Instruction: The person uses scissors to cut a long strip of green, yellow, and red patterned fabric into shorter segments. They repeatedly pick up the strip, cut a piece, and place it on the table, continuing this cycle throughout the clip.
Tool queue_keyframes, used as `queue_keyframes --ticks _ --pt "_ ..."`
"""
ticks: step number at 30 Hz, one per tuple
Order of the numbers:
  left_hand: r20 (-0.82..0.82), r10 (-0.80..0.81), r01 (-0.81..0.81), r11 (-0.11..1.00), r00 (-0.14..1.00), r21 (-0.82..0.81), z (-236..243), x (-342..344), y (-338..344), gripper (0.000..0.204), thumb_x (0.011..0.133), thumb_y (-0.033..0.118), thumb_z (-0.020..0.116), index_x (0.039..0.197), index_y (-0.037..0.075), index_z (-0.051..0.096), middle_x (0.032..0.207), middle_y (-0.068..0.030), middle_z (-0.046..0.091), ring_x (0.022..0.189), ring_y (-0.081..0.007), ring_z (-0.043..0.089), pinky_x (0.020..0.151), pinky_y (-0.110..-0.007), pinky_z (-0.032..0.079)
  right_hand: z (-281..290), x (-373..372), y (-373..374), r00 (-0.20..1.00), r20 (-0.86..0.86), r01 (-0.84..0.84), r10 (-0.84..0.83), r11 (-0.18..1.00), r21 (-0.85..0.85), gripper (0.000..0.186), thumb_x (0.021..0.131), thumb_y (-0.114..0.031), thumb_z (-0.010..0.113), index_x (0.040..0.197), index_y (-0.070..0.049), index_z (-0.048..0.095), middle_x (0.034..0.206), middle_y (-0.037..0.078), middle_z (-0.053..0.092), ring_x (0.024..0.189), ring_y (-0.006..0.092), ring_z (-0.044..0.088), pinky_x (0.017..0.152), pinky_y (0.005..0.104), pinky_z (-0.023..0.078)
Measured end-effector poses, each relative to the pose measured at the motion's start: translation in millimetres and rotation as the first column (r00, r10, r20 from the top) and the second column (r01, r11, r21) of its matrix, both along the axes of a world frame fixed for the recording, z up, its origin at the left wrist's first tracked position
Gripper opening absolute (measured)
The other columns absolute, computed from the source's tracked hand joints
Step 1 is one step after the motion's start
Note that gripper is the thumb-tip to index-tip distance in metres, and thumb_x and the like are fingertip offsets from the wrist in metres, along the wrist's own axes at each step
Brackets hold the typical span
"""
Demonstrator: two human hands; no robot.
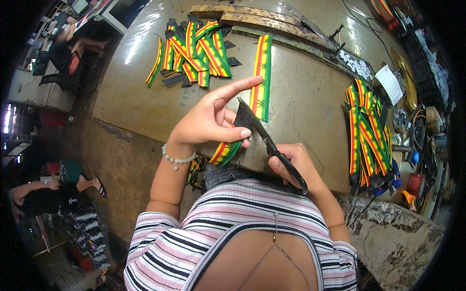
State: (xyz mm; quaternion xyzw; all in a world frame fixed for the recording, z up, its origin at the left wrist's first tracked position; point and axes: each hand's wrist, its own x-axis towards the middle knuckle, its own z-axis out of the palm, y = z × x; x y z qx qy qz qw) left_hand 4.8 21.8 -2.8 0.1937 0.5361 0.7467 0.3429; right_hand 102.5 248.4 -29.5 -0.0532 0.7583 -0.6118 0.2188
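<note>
My left hand (201, 116) pinches a strap (224, 152) striped in green, yellow and red, with dark leaf shapes, near its black woven end (242, 118). The thumb presses on that end while the index finger stretches out over another striped strap (263, 60), which lies flat on the table. Whether the fingertip touches it, I cannot tell. Black scissors (262, 132) are in my right hand (295, 162), their blades pointing up and left alongside the black end. How far the blades are parted is hard to make out.
On the worn table (131, 102) a loose pile of similar straps (206, 51) lies at the far left, another bundle (366, 138) at the right edge. Wooden boards (262, 20) lie along the back. White paper (390, 83) sits at right. Other people (60, 199) are off to the left.
</note>
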Motion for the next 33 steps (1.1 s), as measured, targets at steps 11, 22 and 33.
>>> queue_keyframes --ticks 11,22,33 --pt "-0.226 0.131 -0.152 0.986 0.965 -0.076 7 -21 -20 0.083 0.073 -0.011 0.069 0.145 -0.008 0.029 0.154 -0.017 0.029 0.075 -0.0178 0.071 0.063 -0.024 0.058 -21 7 -3 0.971 -0.216 0.084 -0.104 0.991 -0.102 0.034 0.09 -0.03 0.067 0.075 -0.002 0.057 0.065 0.006 0.057 0.059 0.0085 0.051 0.051 0.0284 0.043" --pt "-0.574 0.41 -0.449 0.89 0.709 0.081 5 7 29 0.054 0.077 -0.003 0.074 0.12 0.004 0.042 0.153 -0.0215 0.024 0.109 -0.0182 0.06 0.074 -0.027 0.059 -18 -35 -51 0.974 0.039 0.22 -0.222 0.901 -0.374 0.037 0.08 -0.007 0.078 0.098 -0.004 0.047 0.077 0.004 0.063 0.069 0.0135 0.064 0.062 0.0269 0.051" --pt "-0.556 0.307 -0.447 0.884 0.772 -0.133 45 -3 -35 0.026 0.083 -0.007 0.066 0.108 -0.004 0.067 0.109 -0.0073 0.06 0.092 -0.0144 0.065 0.078 -0.023 0.053 -18 -34 -21 0.978 -0.063 0.122 -0.201 0.785 -0.608 0.055 0.095 -0.05 0.055 0.122 -0.002 0.047 0.108 0.015 0.062 0.085 0.0201 0.06 0.078 0.0294 0.05"
